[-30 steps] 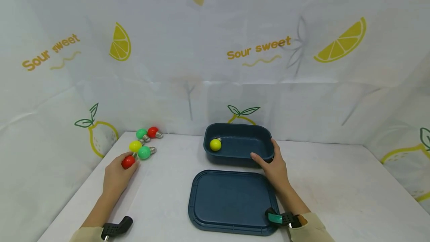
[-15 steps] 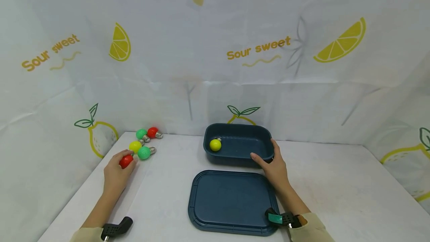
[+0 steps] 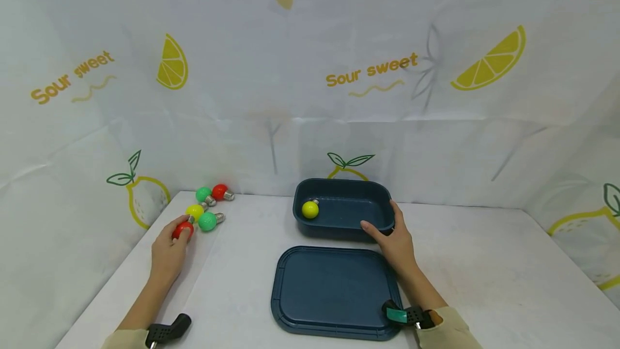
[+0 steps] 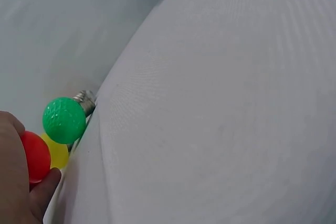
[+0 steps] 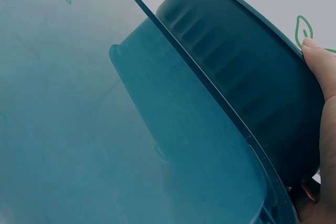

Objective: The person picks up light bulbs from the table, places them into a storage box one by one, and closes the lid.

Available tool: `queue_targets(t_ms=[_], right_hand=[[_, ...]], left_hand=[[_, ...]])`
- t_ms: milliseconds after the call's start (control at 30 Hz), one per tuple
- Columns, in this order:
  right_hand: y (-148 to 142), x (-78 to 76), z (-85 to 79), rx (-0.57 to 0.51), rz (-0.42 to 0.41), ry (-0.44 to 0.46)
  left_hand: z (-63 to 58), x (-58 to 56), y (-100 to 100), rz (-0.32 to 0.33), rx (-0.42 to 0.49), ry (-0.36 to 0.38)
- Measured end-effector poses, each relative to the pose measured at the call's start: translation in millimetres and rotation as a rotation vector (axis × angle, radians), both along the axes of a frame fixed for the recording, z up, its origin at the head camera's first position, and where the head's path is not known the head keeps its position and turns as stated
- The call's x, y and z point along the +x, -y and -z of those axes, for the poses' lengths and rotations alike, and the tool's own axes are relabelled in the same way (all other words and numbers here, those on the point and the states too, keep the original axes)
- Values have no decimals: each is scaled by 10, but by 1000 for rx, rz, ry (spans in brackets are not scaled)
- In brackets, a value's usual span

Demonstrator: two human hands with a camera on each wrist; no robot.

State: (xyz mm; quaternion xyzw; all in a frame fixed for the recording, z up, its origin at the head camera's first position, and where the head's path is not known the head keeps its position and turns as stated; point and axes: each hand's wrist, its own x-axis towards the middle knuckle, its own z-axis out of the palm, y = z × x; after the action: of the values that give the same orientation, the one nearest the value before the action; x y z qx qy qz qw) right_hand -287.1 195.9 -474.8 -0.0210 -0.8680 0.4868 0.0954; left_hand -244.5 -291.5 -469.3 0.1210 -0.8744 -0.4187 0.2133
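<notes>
Pinching left grip (image 3: 167,251): you clamp red bulb (image 3: 182,230), lower left, base (image 3: 191,220) more exposed.
Right grip (image 3: 398,241): still clamping box (image 3: 334,227).

Soft, diffuse light with faint shadows

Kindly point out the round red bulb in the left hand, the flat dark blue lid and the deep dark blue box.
Round red bulb (image 4: 37,157), left wrist view, on its red globe.
Flat dark blue lid (image 3: 335,291), head view, middle of its top.
Deep dark blue box (image 3: 352,211), head view, bare inner floor.
</notes>
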Motion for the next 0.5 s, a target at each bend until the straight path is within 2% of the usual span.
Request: queue_targets(t_ms=[167, 300, 400, 500], right_hand=[[14, 11, 5, 10, 2, -4], [7, 10, -5, 10, 1, 0], [-6, 7, -7, 11, -1, 2], [-18, 8, -10, 12, -4, 3]], left_hand=[[16, 3, 12, 13, -11, -28], [28, 2, 9, 21, 15, -61], [22, 8, 1, 15, 44, -48], [2, 5, -17, 1, 112, -22]])
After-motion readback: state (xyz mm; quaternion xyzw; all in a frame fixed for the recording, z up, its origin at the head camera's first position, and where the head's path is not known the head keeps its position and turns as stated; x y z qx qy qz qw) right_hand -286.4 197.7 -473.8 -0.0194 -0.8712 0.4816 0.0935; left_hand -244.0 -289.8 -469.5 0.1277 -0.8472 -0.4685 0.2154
